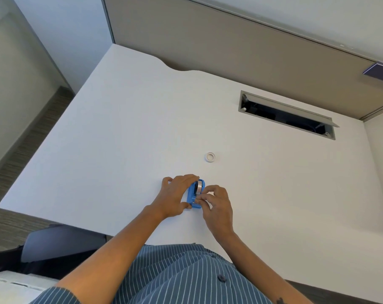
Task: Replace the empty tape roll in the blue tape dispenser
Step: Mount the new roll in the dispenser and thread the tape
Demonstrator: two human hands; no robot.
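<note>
On the white desk (124, 119), the left hand (175, 195) wraps its fingers around the blue tape dispenser (196, 195) while the right hand (218, 205) pinches the tape at its near end, an empty ring (210, 157) lying well beyond.

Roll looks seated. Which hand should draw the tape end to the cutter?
Right. Its fingertips are already pinching at the dispenser near the cutter end, while the left hand wraps the body, steadying it on the desk.
</note>
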